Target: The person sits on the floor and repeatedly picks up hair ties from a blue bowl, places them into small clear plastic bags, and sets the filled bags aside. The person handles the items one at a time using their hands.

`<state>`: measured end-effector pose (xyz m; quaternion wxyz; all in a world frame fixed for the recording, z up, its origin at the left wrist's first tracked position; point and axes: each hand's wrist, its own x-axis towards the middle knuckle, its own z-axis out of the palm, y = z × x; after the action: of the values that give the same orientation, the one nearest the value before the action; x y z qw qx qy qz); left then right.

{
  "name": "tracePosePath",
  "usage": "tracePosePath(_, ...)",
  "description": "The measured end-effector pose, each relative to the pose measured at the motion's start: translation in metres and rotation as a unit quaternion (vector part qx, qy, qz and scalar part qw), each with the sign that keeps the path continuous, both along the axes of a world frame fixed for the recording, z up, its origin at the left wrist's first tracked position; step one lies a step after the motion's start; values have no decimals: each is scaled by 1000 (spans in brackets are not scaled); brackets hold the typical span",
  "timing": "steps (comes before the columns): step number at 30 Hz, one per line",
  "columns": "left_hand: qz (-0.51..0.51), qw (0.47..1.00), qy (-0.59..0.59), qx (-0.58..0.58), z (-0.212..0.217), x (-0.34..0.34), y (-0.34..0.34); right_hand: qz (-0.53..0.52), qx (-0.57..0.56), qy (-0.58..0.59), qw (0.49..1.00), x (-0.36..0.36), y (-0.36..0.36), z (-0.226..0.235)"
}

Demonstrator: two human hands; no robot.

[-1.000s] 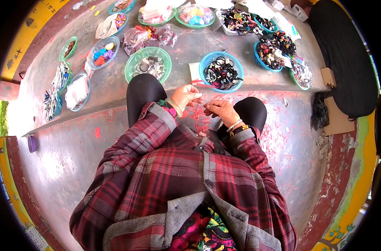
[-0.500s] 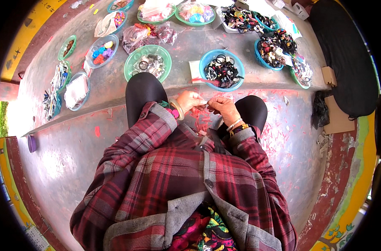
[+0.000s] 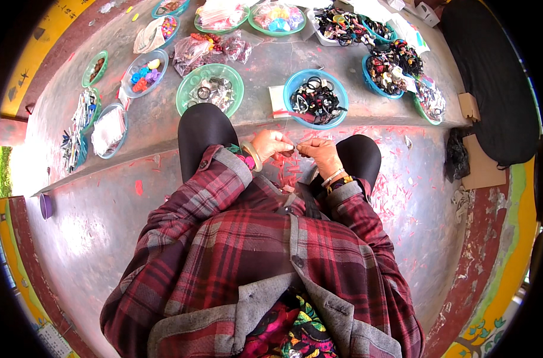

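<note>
Both hands are now sitting slightly lower and closer to our lap than a second ago, while the bowls on the ledge are keeping their places; we are reading this as fine finger work carrying on in one spot, not a reach for new stock. Our left hand and right hand are meeting between our knees, fingertips pinched narrow on a small item too tiny for us to identify; it is hanging just above the red-flecked floor.

On the grey ledge, directly ahead, we are seeing a blue bowl of dark hair ties, with a flat white card with a red stripe touching its left rim. Left of that, a green bowl is holding metal rings. Beyond it, clear plastic packets of small reddish pieces are lying crumpled.

Farther left, a pale blue dish is carrying bright coloured clips, a white bag is filling a shallow dish, and a small green bowl is sitting near the edge. At the right, a flattened brown cardboard piece is lying beside a black cloth. Yellow painted borders are framing the floor.
</note>
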<state>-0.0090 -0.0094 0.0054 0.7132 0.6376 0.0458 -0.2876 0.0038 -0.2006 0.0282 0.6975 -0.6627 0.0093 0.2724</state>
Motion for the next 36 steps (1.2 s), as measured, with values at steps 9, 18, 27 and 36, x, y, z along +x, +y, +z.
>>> tracePosePath(9, 0, 1000, -12, -11, -7, 1, -1, 1, 4, -13, 1000, 0, 0, -2)
tracePosePath(18, 1, 1000, -15, -17, -5, 1, -1, 7, 20, -9, 1000, 1, -1, -7)
tracePosePath(27, 31, 998, -15, -50, -12, 1, -2, 12, 30, 4, 999, 0, 1, 0)
tracePosePath(36, 43, 997, -41, -43, -14, 3, 0, 21, 33, -6, 999, 1, 0, -7)
